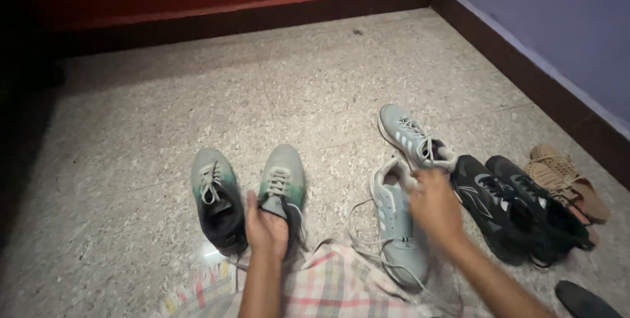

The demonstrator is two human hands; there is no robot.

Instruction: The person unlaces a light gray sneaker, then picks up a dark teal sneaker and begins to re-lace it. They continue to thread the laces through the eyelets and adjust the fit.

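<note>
Grey-green sneaker sits on the terrazzo floor, my left hand gripping its heel; my right hand pinches the pale grey sneaker; its loose laces could snag, I judge, dragging that shoe aside.

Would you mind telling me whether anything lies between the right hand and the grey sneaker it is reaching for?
Nothing visible does. The right hand is already at the grey sneaker, over its opening, with loose laces trailing beside it. The left hand holds the green-grey sneaker.
</note>
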